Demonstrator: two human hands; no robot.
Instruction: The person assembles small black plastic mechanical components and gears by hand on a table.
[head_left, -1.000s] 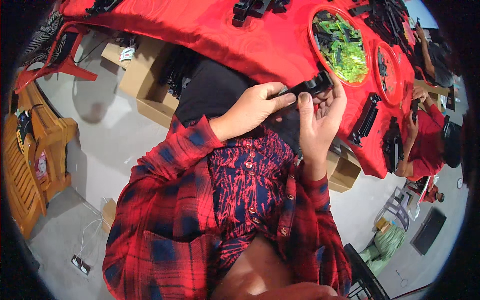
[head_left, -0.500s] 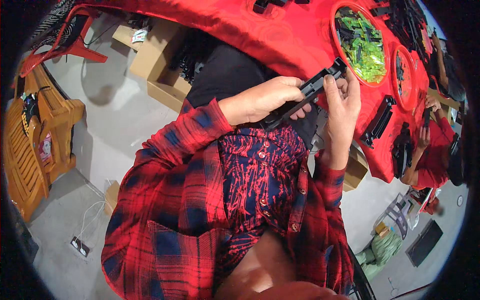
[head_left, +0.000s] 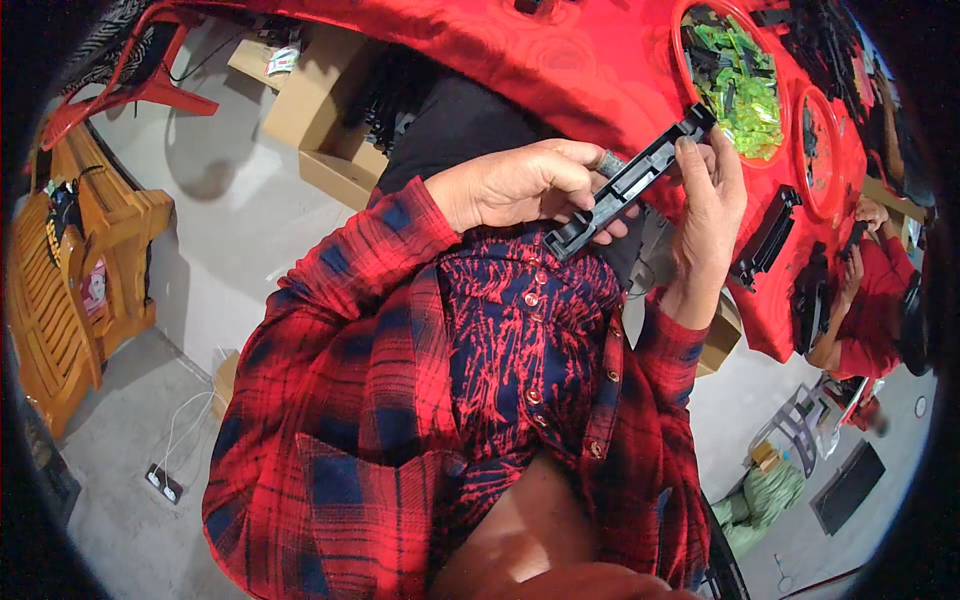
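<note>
A long, narrow black plastic part (head_left: 632, 184) with a hollow channel and squared ends lies slantwise between my hands above my lap. My left hand (head_left: 525, 185) is closed around its near half, the thumb on the edge and fingertips showing beneath. Something greyish covers the tip of a left finger, perhaps a wrap; I cannot make it out. My right hand (head_left: 708, 205) grips the far half, its thumb laid along the side and fingers behind. Beyond my right hand, a red-rimmed basin (head_left: 684, 62) holds many yellow-green and black small pieces.
A red-covered table (head_left: 560, 65) stretches across the front and right. On it sit a second red basin (head_left: 806, 150) and more black parts (head_left: 770, 238). A co-worker in a red sleeve (head_left: 872, 300) handles something at far right. Cardboard boxes (head_left: 335, 178) and a wooden chair (head_left: 75, 290) stand left.
The black part has turned so its hollow side shows more fully, and its near end has come into view. My right hand has shifted slightly right and down.
</note>
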